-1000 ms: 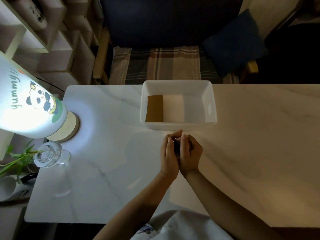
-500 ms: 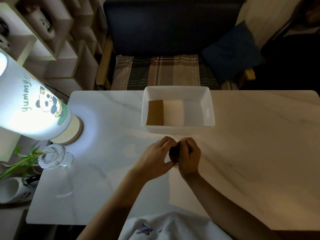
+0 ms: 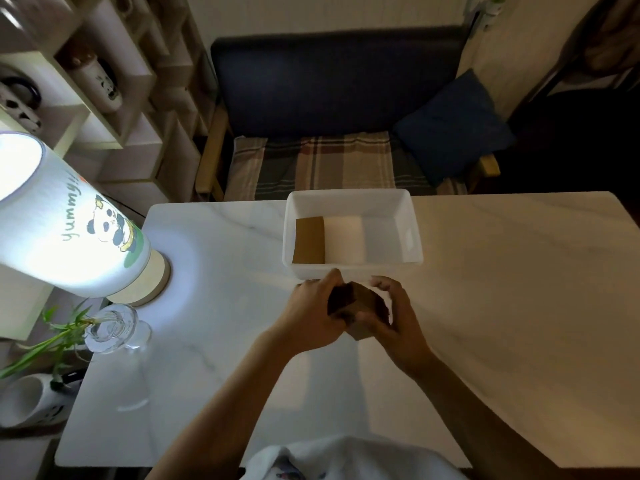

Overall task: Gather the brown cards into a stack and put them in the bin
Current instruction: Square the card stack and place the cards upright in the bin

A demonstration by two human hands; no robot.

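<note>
Far left of frame: lit panda lamp (image 3: pixel 65 233), with a glass vase (image 3: pixel 114 329) and a mug (image 3: pixel 33 400) below it at lower left; none of these are in play. Marble table (image 3: pixel 502 306) fills the middle, with no loose cards visible on it. Centre of frame, left hand (image 3: pixel 313 315) wraps the left side of the brown card stack (image 3: pixel 360 311), fingers curled round its edge. Right hand (image 3: pixel 398 318) cups the right side, thumb under and fingertips arched over the top, so both hands are closed on the stack, which sits just in front of the near wall of the white bin (image 3: pixel 351 270). The bin is upper centre and already has a brown card pile (image 3: pixel 309 240) in its left part and a pale pile (image 3: pixel 344 240) beside it. The stack looks light, thin card, stiff enough across the flat but likely to fan or slide if squeezed loosely. Best held by pinching opposite long edges with a thumb on the face, keeping it square. Stack reads tilted, one corner up; how many cards can't be told.
</note>
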